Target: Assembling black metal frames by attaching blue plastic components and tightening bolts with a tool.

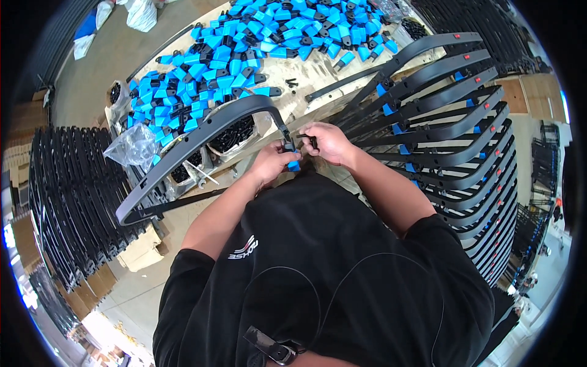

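A curved black frame (194, 142) arches in front of me, its near end coming down by my hands. My left hand (272, 165) is closed, thumb and fingers pinching a blue-and-black plastic piece (293, 166) at that end of the frame. Just to the right, my right hand (330, 144) is closed on a small black part (313, 142); its exact kind is too small to tell. The two hands are close together, slightly apart.
A big pile of blue-and-black plastic pieces (269, 37) covers the worktable (290, 98). Bags of black hardware (232, 136) stand along its near edge, with a clear plastic bag (131, 147) nearby. Many similar frames (452, 131) are stacked on the right, dark frames (79, 189) on the left.
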A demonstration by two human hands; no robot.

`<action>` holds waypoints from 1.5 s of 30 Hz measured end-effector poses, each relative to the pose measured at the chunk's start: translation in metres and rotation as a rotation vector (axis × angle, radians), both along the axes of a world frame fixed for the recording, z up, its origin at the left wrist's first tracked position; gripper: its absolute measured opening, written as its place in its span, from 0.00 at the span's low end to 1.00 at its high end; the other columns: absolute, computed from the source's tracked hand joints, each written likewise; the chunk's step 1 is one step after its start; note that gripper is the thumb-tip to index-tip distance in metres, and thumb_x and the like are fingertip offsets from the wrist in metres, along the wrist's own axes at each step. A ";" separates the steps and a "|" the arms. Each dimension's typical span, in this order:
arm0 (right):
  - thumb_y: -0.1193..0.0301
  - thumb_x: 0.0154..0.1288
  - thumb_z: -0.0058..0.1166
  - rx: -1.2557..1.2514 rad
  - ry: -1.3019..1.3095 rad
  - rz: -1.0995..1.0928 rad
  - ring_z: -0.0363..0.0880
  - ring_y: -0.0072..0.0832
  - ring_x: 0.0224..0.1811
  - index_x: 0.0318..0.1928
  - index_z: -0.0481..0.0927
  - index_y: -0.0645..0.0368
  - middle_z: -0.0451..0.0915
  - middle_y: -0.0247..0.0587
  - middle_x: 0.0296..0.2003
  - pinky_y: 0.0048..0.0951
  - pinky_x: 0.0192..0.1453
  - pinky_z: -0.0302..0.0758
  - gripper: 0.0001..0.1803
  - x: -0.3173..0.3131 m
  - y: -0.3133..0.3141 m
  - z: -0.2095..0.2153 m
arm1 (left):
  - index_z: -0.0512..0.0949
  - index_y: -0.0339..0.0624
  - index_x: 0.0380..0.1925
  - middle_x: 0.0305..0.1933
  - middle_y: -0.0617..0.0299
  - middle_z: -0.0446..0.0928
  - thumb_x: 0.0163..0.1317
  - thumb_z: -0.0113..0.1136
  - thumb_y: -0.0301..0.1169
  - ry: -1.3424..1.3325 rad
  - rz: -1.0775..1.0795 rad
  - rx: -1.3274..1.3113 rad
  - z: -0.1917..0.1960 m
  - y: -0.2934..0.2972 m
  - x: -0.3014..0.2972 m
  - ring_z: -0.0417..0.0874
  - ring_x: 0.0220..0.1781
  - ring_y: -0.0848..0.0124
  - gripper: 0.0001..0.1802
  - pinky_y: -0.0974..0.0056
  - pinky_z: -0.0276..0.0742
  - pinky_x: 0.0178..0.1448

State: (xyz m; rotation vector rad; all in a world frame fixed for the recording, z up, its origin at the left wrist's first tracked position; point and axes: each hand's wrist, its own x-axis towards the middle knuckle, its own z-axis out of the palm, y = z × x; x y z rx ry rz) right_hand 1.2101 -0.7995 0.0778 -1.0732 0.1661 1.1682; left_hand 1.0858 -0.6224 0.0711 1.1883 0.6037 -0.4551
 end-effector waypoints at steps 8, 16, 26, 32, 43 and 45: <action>0.64 0.65 0.47 0.141 0.250 0.053 0.69 0.30 0.27 0.29 0.69 0.55 0.70 0.38 0.26 0.28 0.29 0.62 0.10 -0.016 0.005 0.002 | 0.72 0.37 0.47 0.44 0.54 0.81 0.65 0.60 0.27 0.121 0.091 -0.016 0.004 0.014 -0.036 0.84 0.44 0.64 0.13 0.58 0.84 0.46; 0.52 0.75 0.47 -0.743 -1.382 0.510 0.85 0.53 0.32 0.37 0.78 0.66 0.83 0.59 0.28 0.51 0.41 0.80 0.25 -0.036 0.051 0.004 | 0.73 0.39 0.46 0.42 0.58 0.81 0.64 0.62 0.28 0.084 0.160 -0.025 0.003 0.032 -0.068 0.85 0.43 0.65 0.12 0.60 0.84 0.45; 0.57 0.78 0.40 -0.913 -1.485 0.692 0.86 0.55 0.36 0.40 0.78 0.67 0.85 0.61 0.32 0.52 0.45 0.81 0.24 -0.044 0.061 0.031 | 0.75 0.37 0.43 0.38 0.58 0.81 0.63 0.61 0.28 0.084 0.163 0.016 -0.003 0.044 -0.088 0.84 0.40 0.68 0.10 0.61 0.84 0.41; 0.60 0.75 0.41 -0.915 -1.492 0.670 0.86 0.55 0.38 0.41 0.77 0.68 0.85 0.61 0.34 0.52 0.48 0.81 0.21 -0.044 0.056 0.020 | 0.73 0.34 0.47 0.39 0.55 0.80 0.62 0.62 0.28 0.072 0.136 0.007 0.002 0.048 -0.087 0.85 0.39 0.67 0.15 0.61 0.85 0.39; 0.65 0.71 0.55 -0.564 -0.571 0.199 0.71 0.28 0.21 0.37 0.77 0.61 0.75 0.38 0.23 0.35 0.26 0.68 0.11 -0.071 0.013 -0.021 | 0.74 0.29 0.48 0.42 0.52 0.81 0.64 0.62 0.28 0.003 0.080 -0.056 -0.002 0.064 -0.094 0.86 0.39 0.65 0.17 0.59 0.87 0.39; 0.65 0.74 0.54 -0.464 -0.221 0.144 0.60 0.17 0.17 0.36 0.76 0.54 0.66 0.26 0.21 0.26 0.19 0.54 0.09 -0.084 0.014 -0.002 | 0.74 0.28 0.50 0.41 0.52 0.83 0.65 0.62 0.29 0.016 0.026 -0.080 0.004 0.069 -0.094 0.88 0.39 0.64 0.18 0.59 0.87 0.42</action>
